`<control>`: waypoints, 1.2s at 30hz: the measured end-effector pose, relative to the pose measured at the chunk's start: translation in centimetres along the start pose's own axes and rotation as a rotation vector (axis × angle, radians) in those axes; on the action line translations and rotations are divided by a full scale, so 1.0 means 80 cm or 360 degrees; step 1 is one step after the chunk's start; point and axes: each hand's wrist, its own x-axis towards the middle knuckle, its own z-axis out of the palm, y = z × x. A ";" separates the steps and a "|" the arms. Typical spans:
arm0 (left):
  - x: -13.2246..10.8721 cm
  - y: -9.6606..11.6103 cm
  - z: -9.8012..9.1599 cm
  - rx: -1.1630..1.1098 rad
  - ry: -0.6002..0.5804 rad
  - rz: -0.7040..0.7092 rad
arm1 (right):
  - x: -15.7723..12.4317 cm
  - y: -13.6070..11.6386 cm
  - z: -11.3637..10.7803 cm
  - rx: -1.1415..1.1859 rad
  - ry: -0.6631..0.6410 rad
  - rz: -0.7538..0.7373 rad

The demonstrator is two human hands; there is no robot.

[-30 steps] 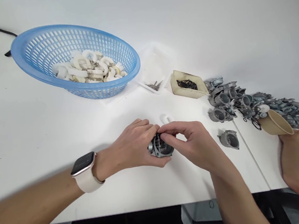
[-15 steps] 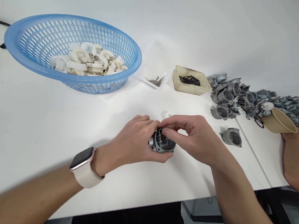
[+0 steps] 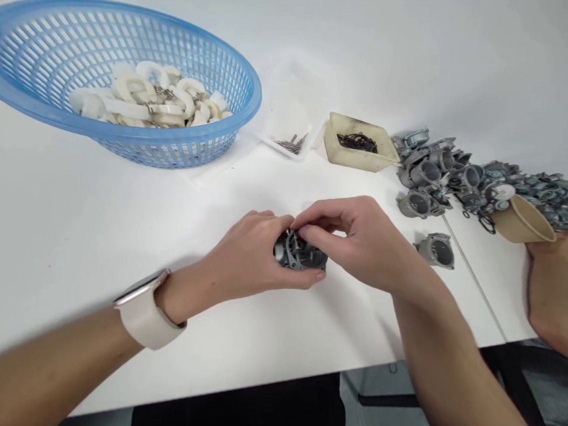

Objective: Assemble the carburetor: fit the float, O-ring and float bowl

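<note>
My left hand (image 3: pixel 253 259), with a watch on its wrist, is wrapped round a grey metal carburetor body (image 3: pixel 308 257) just above the table. The carburetor's open side faces up, and brass and metal parts show inside. At its far rim, my right hand (image 3: pixel 355 246) has thumb and forefinger pinched together against the opening. Whatever those fingertips hold, if anything, is hidden or too small to make out.
A blue basket (image 3: pixel 248 102) of white floats stands back left. Behind my hands are a white tray (image 3: pixel 298 104) with metal pins and a cream box (image 3: pixel 359 160) of black O-rings. Carburetor parts (image 3: pixel 425 172) pile up at right, near a tan cup (image 3: pixel 520 220) and another person's arm (image 3: pixel 558 294).
The view has shifted, so the basket and trays sit higher and further left. Both hands stay at the carburetor, which has tilted slightly; the right fingertips remain at its rim.
</note>
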 end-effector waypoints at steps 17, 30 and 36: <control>0.001 -0.005 0.007 0.0068 0.0051 0.0060 | -0.006 0.001 0.008 0.0217 0.0175 -0.0020; -0.002 -0.006 0.009 0.0170 0.0088 0.0162 | -0.016 -0.007 0.013 0.0001 0.0274 -0.0007; -0.002 -0.007 0.009 0.0223 0.0133 0.0229 | -0.017 -0.009 0.015 0.0035 0.0291 0.0001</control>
